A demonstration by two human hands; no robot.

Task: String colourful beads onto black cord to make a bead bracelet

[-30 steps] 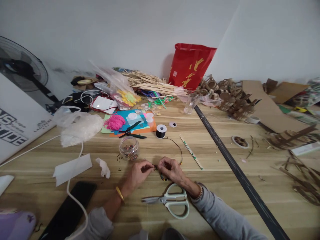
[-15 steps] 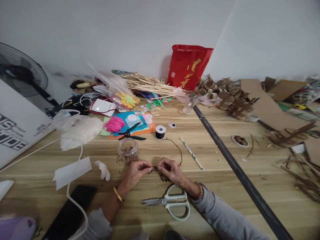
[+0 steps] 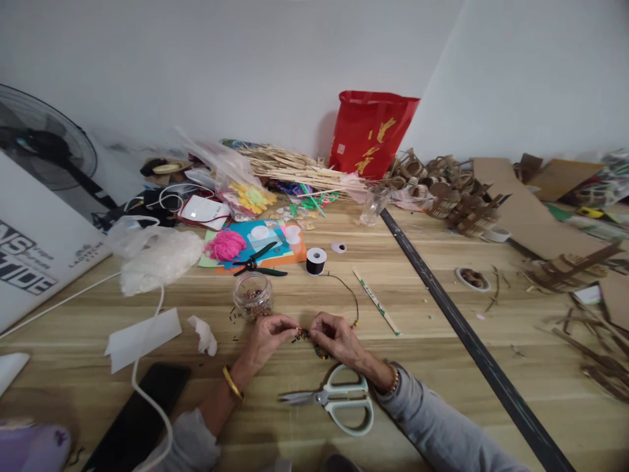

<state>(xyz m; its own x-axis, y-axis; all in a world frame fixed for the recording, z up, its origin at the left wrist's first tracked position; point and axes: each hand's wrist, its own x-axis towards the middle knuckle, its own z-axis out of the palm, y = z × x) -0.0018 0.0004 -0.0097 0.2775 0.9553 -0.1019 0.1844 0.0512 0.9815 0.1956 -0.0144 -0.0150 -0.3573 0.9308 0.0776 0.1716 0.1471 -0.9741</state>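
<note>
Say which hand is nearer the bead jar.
Left. The left hand, pinching the beaded cord, sits in front of the bead jar; the right hand, pinching it too, is farther right.

A home craft workshop: a wooden table [image 3: 442, 275] strewn with scissors [image 3: 334, 398], a bead jar [image 3: 253, 295], thread spool [image 3: 316, 260] and cardboard scraps [image 3: 462, 196]

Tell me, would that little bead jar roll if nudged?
The jar stands upright on the table, so it probably slides rather than rolls. No lid shows, so tipping might scatter beads. It looks like glass: likely breakable.
</note>
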